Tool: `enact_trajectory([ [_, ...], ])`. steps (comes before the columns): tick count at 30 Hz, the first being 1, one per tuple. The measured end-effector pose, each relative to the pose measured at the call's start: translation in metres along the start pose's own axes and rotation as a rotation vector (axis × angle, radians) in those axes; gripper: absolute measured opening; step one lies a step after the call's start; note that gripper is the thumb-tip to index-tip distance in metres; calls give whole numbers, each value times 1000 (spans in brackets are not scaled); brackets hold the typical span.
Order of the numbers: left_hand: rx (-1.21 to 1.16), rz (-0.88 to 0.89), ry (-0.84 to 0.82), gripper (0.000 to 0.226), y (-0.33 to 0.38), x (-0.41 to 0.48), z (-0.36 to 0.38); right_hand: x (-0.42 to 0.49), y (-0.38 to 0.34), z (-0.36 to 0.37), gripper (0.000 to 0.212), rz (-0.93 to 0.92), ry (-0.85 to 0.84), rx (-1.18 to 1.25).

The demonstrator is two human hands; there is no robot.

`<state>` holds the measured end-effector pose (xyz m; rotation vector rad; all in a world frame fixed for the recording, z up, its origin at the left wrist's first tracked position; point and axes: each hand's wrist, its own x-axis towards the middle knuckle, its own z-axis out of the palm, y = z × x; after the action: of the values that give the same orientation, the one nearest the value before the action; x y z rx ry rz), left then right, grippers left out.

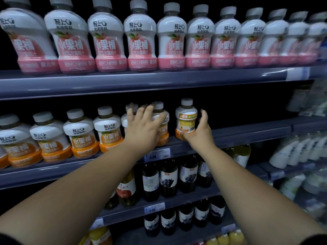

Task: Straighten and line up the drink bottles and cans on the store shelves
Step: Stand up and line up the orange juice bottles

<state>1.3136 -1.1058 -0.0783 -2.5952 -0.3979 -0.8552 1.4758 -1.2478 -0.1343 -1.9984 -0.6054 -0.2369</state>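
A row of white-and-orange juice bottles [80, 134] stands on the middle shelf [53, 172]. My left hand [143, 129] lies over two of them near the row's right end, fingers spread across the bottle [161, 119] behind it. My right hand [199, 132] cups the base and right side of a separate orange bottle [186, 117], which stands apart at the right and shows its back label. Right of that bottle the shelf is dark and bare.
White-and-pink bottles [141, 41] fill the top shelf in an even row. Dark grape-juice bottles [169, 179] stand on the lower shelves, yellow drinks [100, 236] at the bottom. White bottles [290, 152] crowd the unit to the right. Price tags [157, 154] sit on the shelf edges.
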Motion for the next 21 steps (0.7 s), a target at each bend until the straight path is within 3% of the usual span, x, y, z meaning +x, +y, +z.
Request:
enact_trajectory([
  [3,14,-37,-16,67,10,4,8,5,2,1,121,44,-117,50],
  [7,39,-83,20,66,14,6,19,9,6,1,126,37,-55,5],
  [11,53,-105,10,65,16,8,21,9,7,6,130,21,-121,-44],
  [21,68,-79,13,66,11,5,21,7,-3,14,131,5,-91,4],
])
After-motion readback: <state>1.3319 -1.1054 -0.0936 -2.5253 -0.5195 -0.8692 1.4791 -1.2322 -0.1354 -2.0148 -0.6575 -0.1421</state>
